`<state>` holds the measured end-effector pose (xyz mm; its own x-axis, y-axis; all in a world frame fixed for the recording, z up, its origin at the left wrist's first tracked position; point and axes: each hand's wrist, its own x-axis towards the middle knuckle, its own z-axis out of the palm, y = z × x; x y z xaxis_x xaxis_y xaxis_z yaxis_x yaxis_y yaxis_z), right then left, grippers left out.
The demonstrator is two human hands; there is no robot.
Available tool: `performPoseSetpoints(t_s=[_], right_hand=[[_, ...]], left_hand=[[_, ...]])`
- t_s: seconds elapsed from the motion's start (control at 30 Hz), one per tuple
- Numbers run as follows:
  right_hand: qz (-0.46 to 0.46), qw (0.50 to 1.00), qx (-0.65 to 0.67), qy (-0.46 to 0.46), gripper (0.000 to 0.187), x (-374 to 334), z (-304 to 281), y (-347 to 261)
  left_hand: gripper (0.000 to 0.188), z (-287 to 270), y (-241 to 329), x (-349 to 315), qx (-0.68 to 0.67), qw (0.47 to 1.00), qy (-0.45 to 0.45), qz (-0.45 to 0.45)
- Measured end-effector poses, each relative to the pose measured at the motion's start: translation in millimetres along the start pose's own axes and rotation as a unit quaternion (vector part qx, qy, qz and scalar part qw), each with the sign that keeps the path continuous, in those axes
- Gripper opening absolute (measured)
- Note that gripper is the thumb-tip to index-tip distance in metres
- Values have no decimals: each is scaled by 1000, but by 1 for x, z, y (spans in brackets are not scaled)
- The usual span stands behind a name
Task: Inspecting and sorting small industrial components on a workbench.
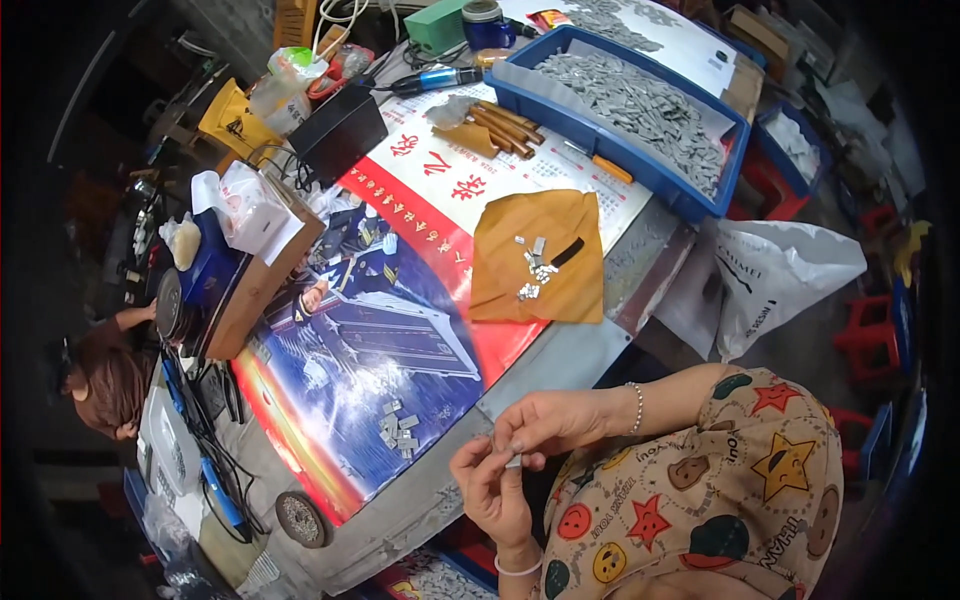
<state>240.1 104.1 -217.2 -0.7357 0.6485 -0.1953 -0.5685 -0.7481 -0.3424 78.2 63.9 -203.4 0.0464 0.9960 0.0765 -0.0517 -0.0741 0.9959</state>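
My left hand (492,490), with a pale band at its wrist, pinches a small grey piece (514,462) between thumb and fingers. Wearing a beaded bracelet, my right hand (540,422) closes its fingertips at the same piece from above. Both hands are just off the table's near edge. A pile of similar flat grey pieces (400,430) lies on the poster (370,340), left of my hands. Farther off, a brown paper sheet (500,290) bears small whitish bits (530,291), several grey pieces and a black strip (567,252).
A blue tray (720,205) full of grey pieces stands at the far right, an orange-handled tool (612,169) beside it. Brown rolls (505,130) and a black box (338,130) are farther back. A round dish (302,519) sits near the front edge. Another person (110,385) is at left.
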Motion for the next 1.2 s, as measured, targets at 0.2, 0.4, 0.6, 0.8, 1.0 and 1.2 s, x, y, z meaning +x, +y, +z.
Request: performPoseSetpoints(t_s=[0.2,0.4,0.6,0.8,1.0,1.2], right_hand=[[-135,945,-256,153,11,-8,16,0],[-202,830,-484,188,12,-25,23,5],[-354,548,-714,255,12,-43,-11,-49],[-333,424,-803,253,13,-29,-45,-113],[-127,379,-887,231,10,-13,-51,-124],[-165,423,-867,206,9,-6,-64,-130]], left_hand=[[38,-6,-5,-8,-88,996,-35,0],[18,11,-2,-6,-107,986,-16,-128],[18,19,-14,-17,-118,984,-31,-132],[16,35,-12,-39,-124,975,-47,-176],[14,23,-8,-50,-75,979,-25,-188],[17,9,-17,-51,-96,980,-7,-176]])
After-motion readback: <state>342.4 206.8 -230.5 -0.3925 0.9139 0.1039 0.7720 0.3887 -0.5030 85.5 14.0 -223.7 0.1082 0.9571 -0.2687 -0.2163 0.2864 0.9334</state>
